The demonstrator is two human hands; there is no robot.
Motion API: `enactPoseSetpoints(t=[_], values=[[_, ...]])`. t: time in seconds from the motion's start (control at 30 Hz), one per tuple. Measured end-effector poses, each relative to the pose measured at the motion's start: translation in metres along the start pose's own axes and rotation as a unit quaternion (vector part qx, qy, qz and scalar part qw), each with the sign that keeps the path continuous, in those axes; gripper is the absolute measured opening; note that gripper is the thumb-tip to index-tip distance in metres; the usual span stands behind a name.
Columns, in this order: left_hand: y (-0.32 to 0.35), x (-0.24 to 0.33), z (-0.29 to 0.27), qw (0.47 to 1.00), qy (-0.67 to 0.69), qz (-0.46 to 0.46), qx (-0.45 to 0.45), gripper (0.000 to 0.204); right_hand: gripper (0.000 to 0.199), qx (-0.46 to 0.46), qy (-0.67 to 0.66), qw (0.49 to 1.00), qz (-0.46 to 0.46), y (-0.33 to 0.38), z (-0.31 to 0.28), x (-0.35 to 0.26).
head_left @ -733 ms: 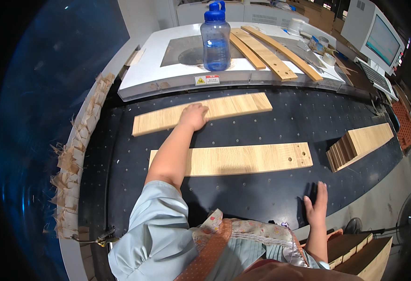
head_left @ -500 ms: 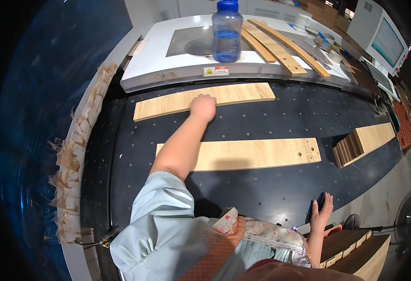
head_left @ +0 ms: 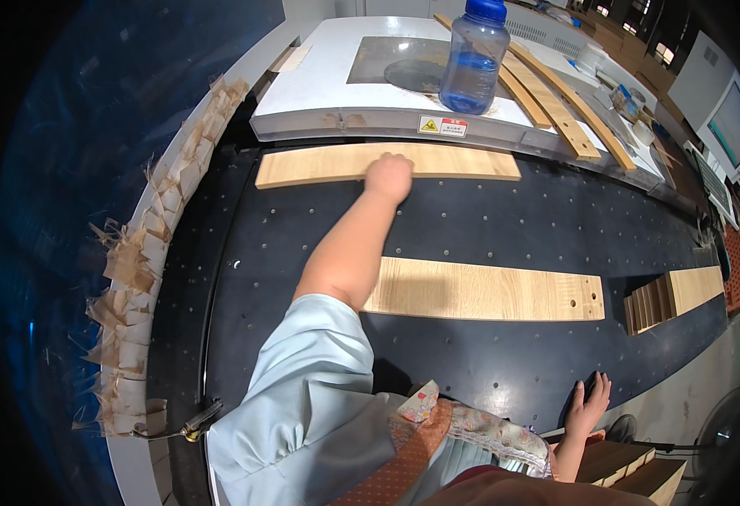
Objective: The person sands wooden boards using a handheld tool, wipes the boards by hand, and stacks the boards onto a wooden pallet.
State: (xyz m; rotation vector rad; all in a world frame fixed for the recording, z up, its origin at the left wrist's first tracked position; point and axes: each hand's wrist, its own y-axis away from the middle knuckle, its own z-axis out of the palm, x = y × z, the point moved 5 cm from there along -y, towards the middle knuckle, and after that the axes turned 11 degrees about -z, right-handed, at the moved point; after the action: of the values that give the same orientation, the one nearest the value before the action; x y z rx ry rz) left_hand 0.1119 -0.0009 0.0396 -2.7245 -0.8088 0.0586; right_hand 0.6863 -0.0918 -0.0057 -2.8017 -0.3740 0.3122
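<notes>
My left hand (head_left: 388, 178) is closed over the near edge of a long pale wooden board (head_left: 311, 164), its fingers curled on top of the wood. This board lies close along the front of the white machine bed. A second wooden board (head_left: 484, 288), with several drilled holes near its right end, lies nearer to me and is partly covered by my left forearm. My right hand (head_left: 587, 408) rests at the near right edge of the black work table (head_left: 302, 219), fingers spread and holding nothing.
A stack of wooden boards (head_left: 678, 295) sits at the table's right. On the white machine bed (head_left: 328, 46) stand a blue water bottle (head_left: 474, 63) and several long wood strips (head_left: 556, 101). Ragged brown tape (head_left: 129, 261) lines the left rail. A monitor (head_left: 729, 126) is far right.
My left hand has pushed the far board away from me, and it now lies straighter along the machine bed. The view has shifted as well. My right hand stays near the table edge.
</notes>
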Motion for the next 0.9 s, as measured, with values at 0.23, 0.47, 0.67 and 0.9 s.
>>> enactPoseSetpoints(t=[0.23,0.47,0.67,0.9], values=[[-0.010,-0.081,0.002,0.989,0.008,-0.150,-0.006,0.022,0.045,0.009,0.004,1.000,-0.018,-0.005,-0.001,-0.006],[0.013,-0.058,0.032,0.668,0.659,-0.345,-0.034,0.060,0.042,0.023,-0.007,0.999,-0.040,-0.007,-0.006,-0.010],[-0.013,-0.027,0.034,0.407,0.805,-0.415,0.114,0.062,0.043,0.007,-0.003,0.999,-0.043,-0.007,-0.003,-0.008],[-0.021,-0.044,0.040,0.434,0.805,-0.385,0.125,0.064,0.043,0.011,0.004,0.999,-0.049,-0.003,-0.003,-0.005]])
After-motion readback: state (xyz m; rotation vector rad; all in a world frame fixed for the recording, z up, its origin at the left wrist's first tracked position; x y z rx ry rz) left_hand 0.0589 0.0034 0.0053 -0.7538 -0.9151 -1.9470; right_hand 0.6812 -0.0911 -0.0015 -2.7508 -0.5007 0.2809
